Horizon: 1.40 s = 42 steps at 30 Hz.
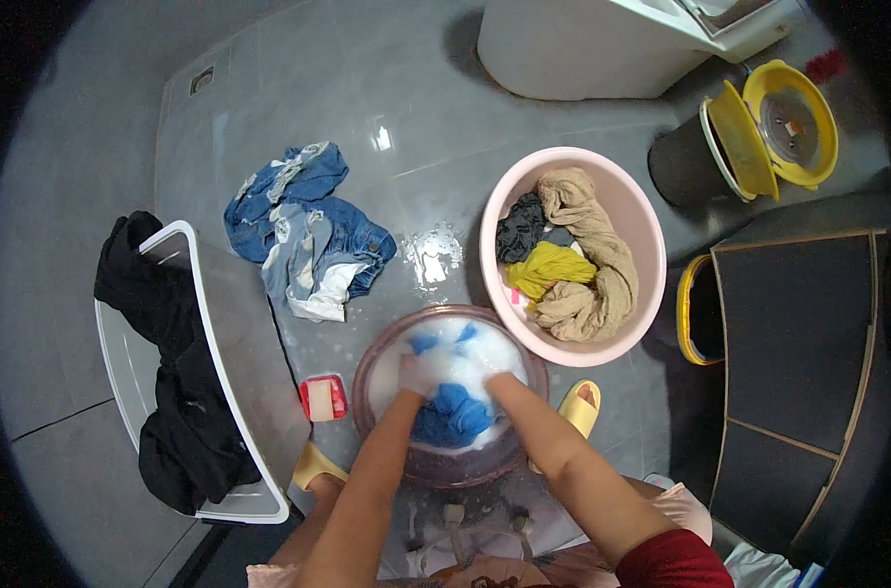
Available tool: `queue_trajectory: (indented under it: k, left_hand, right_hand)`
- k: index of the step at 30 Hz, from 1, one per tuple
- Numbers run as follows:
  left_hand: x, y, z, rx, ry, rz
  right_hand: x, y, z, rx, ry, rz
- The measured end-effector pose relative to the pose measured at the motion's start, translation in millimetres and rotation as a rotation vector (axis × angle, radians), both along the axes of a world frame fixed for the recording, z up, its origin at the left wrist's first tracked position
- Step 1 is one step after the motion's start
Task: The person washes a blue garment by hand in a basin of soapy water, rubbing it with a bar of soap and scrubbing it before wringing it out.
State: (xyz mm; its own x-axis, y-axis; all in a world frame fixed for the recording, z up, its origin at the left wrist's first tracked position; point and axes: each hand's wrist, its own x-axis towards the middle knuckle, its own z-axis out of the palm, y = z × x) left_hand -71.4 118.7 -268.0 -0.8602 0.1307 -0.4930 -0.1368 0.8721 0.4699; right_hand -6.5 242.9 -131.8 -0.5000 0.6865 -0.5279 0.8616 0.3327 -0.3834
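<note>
A reddish translucent basin (445,470) of suds stands on the floor between the feet. Wet blue cloth (453,417) lies in it, partly under foam, with smaller blue parts showing farther back. My left hand (414,376) is in the foam at the left of the cloth, blurred and partly covered by suds. My right hand (495,371) is sunk in the foam on the right, its fingers hidden. Whether either hand grips the cloth cannot be seen. Left of the basin, a bar of soap (320,400) rests in a red soap dish (339,397).
A pink tub (648,294) holds beige, mustard and dark clothes. Blue denim (357,235) lies on the wet tiles. At left, a white-rimmed container (210,331) holds black clothes (188,426). A bin with yellow lid (692,162), a toilet base (578,59) and a dark cabinet (791,338) stand around.
</note>
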Motion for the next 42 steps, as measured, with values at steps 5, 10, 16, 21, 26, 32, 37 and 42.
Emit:
queue_trajectory:
  k: [5,10,16,21,26,32,37,42]
  left_hand:
    - [-25,-6,54,0.674,-0.471,-0.048]
    - [-33,-18,147,1.023,-0.551,0.129]
    - [-35,-37,198,0.686,0.132,-0.419]
    - [4,-75,195,-0.008,0.463,-1.188]
    - [24,-61,155,-0.049,0.342,-1.149]
    - [-2,-17,148,-0.164,0.053,-1.091]
    - [-26,-24,108,-0.24,-0.171,-1.381]
    - [-18,-39,154,0.308,0.251,-0.953]
  right_hand:
    - [-4,-11,17,0.126,-0.196,0.223]
    - [7,-66,83,0.41,0.404,0.128]
    - [54,-137,88,0.23,0.496,0.284]
    - [87,-156,73,0.247,0.391,0.178]
    - [86,-143,37,0.107,-0.028,0.275]
    - [69,-105,21,-0.024,-0.135,0.33]
    - [70,-74,13,-0.163,-0.035,0.481]
    - [87,-67,38,-0.336,0.198,0.042]
